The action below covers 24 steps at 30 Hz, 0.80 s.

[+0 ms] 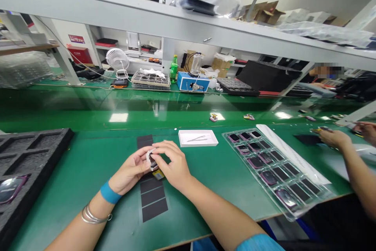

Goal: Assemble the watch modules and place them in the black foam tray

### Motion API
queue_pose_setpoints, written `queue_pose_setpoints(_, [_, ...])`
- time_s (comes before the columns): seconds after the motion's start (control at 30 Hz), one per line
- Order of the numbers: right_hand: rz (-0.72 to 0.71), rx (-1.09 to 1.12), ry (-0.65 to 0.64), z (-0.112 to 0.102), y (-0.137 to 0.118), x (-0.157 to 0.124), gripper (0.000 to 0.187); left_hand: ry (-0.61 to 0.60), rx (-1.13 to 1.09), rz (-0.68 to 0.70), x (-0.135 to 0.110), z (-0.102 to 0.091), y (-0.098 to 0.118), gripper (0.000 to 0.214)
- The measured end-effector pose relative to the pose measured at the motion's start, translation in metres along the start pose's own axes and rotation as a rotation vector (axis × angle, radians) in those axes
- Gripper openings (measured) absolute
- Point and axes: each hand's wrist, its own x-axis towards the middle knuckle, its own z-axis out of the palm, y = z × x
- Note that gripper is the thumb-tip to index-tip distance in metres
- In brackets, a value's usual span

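Note:
My left hand (pixel 132 170) and my right hand (pixel 173 163) meet over the green bench. Between their fingertips is a small watch-like device (pixel 152 161) with a pale rim and a dark inside; fingers hide part of it. A yellow piece (pixel 158 174) shows just beneath the device. Both hands are closed, with thumbs and fingers pinching the edges. Under them lies a strip of black rectangular sheets (pixel 154 208), partly covered by the hands. Just beyond my right hand, a shallow white box (pixel 182 141) holds metal tweezers (pixel 196 138).
To the right, a clear blister tray (pixel 289 215) carries purple-framed parts and black pieces. A black foam tray (pixel 57 157) lies left. Another person's hand (pixel 337 139) works at far right. Behind are a fan (pixel 117 61), a green bottle (pixel 174 67) and a blue machine (pixel 190 82).

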Motion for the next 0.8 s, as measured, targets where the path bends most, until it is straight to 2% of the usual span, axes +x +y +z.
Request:
queue_pose_setpoints(0.2, [-0.121, -0.124, -0.019, 0.003, 0.007, -0.002, 0.013, -0.049, 0.003, -0.024, 0.0, 0.002, 0.0, 0.036])
queue_pose_setpoints(0.27, [-0.121, -0.112, -0.038, 0.002, 0.008, -0.002, 0.015, -0.067, 0.012, -0.026, 0.0, 0.002, 0.0, 0.033])
queue_pose_setpoints(0.33, [0.002, -0.003, -0.046, 0.002, 0.011, -0.002, 0.012, -0.056, 0.02, -0.021, 0.0, 0.0, 0.0, 0.033])
queue_pose_setpoints(0.37, [0.111, 0.107, -0.056, 0.002, 0.012, -0.002, 0.012, -0.041, 0.019, -0.012, 0.0, -0.002, 0.001, 0.034])
queue_pose_setpoints(0.4, [0.243, 0.248, -0.08, 0.003, 0.014, -0.002, 0.021, -0.02, 0.011, 0.003, 0.0, -0.003, 0.002, 0.036])
queue_pose_setpoints(0.5, [0.638, 0.7, -0.28, 0.006, 0.022, -0.003, 0.059, 0.048, -0.028, 0.063, 0.0, -0.009, 0.006, 0.038])
queue_pose_setpoints(0.57, [0.817, 0.843, -0.426, 0.009, 0.027, -0.004, 0.064, 0.091, -0.043, 0.095, 0.001, -0.012, 0.009, 0.039])
queue_pose_setpoints(0.6, [0.868, 0.856, -0.468, 0.01, 0.028, -0.004, 0.061, 0.11, -0.044, 0.105, 0.001, -0.013, 0.011, 0.039])
queue_pose_setpoints(0.67, [0.89, 0.825, -0.466, 0.008, 0.029, -0.002, 0.054, 0.153, -0.04, 0.118, 0.002, -0.015, 0.015, 0.041])
queue_pose_setpoints(0.8, [0.77, 0.802, -0.411, -0.008, 0.024, 0.005, 0.033, 0.188, -0.04, 0.068, 0.002, -0.016, 0.019, 0.041])
